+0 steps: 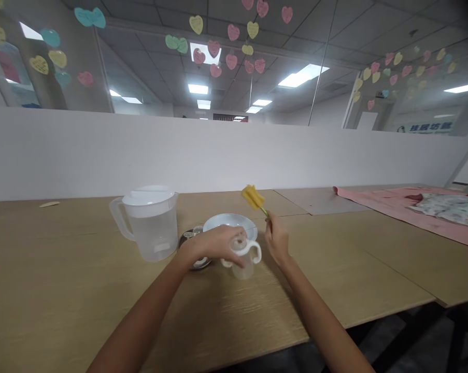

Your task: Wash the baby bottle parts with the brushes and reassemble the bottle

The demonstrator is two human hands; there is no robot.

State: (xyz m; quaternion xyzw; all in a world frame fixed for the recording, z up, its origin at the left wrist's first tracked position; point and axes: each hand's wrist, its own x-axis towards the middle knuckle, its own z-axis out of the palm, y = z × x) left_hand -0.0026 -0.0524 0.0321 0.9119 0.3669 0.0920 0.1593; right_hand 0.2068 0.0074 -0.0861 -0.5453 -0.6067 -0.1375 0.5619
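Note:
My left hand [224,243] is wrapped round a clear baby bottle [246,267] with white side handles, held at a slight tilt over the table. In my right hand [277,241] is a bottle brush [253,197] with a yellow sponge head and a green stem, its head up and leaning left, apart from the bottle. Behind the left hand stands a white basin [228,217]. Partly hidden by my left wrist, a dark round tray [183,241] holds small clear and white parts that I cannot fully make out.
A lidded plastic pitcher [156,228] with water stands left of the tray. A flat light piece [49,204] lies at the far left. On the right, a pink cloth [389,204] carries a patterned garment [443,208]. A white wall [218,150] bounds the table's back.

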